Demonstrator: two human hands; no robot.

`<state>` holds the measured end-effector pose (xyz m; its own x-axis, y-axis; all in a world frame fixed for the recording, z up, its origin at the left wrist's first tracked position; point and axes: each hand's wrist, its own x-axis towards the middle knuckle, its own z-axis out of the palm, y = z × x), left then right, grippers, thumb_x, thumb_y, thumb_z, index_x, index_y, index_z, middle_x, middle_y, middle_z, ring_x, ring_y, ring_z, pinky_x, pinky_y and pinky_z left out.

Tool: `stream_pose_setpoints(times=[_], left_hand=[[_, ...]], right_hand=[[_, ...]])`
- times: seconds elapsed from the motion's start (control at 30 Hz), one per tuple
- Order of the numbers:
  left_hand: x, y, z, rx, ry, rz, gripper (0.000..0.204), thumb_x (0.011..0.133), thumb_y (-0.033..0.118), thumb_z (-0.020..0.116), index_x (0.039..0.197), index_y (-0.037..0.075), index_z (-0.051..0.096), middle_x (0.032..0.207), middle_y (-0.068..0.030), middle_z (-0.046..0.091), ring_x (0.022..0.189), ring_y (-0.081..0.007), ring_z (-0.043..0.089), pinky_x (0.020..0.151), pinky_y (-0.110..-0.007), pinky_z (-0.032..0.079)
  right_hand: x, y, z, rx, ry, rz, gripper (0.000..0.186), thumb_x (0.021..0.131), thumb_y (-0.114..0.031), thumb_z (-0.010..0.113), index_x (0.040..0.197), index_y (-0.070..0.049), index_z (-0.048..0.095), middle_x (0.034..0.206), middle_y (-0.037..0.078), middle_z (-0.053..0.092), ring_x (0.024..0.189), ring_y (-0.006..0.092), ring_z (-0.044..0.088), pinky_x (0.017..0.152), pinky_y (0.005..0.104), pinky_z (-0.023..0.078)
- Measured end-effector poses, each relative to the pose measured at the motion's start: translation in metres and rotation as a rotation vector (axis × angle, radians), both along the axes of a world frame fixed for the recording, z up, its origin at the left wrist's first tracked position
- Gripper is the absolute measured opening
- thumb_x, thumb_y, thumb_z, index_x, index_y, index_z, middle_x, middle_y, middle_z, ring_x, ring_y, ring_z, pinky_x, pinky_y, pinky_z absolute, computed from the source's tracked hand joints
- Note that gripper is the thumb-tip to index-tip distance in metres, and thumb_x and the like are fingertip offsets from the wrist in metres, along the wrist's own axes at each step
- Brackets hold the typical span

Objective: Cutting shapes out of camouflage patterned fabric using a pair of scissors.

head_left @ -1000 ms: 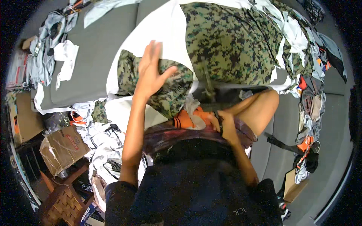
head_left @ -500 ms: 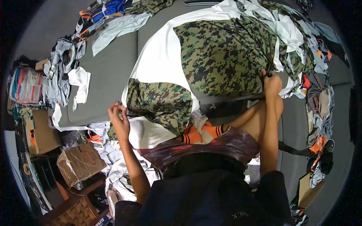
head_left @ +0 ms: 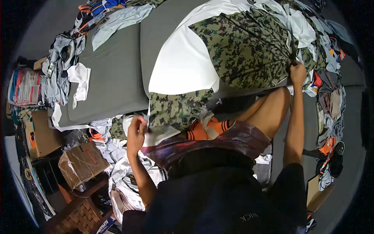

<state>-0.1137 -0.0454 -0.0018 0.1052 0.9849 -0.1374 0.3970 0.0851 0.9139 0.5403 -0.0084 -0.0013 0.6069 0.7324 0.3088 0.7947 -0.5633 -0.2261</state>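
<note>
A green camouflage and white shirt lies spread over a grey cushioned sofa. My left hand pinches the shirt's near left corner by the cushion's front edge. Out to the right, my right hand grips the shirt's far edge. An orange and black striped garment lies on my lap beneath the shirt's near edge. My bare knee rises between my two arms.
Piles of clothes line the sofa's right side and far left end. A white cloth lies on the left cushion. Cardboard boxes and a wicker stool stand lower left, with more clothes on the floor.
My left hand came down from above the shirt to grip its near corner. My right hand moved from my lap out to the right edge, and the shirt is stretched wider.
</note>
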Motion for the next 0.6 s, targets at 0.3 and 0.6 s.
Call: stream_pose_setpoints(times=[0.3,0.6], left_hand=[[0.146,0.059,0.018,0.482,0.044,-0.286,0.015,0.089,0.009,0.055,0.101,0.001,0.057,0.107,-0.0141,0.058,0.098,-0.0277,0.056,0.089,-0.036,0.044],[0.197,0.109,-0.024,0.792,0.672,-0.404,0.069,0.090,0.059,0.047,0.140,0.011,0.043,0.147,-0.0133,0.037,0.136,-0.0396,0.032,0.108,-0.047,0.029]], right_hand=[[-0.194,-0.130,-0.004,0.342,1.363,0.338,0.026,0.085,-0.026,0.067,0.091,-0.002,0.061,0.079,0.005,0.059,0.065,0.0159,0.048,0.061,0.0282,0.040],[-0.239,-0.169,-0.004,-0.354,1.205,0.585,0.020,0.089,-0.021,0.063,0.083,-0.004,0.056,0.072,-0.002,0.050,0.063,0.0075,0.042,0.057,0.0231,0.034]])
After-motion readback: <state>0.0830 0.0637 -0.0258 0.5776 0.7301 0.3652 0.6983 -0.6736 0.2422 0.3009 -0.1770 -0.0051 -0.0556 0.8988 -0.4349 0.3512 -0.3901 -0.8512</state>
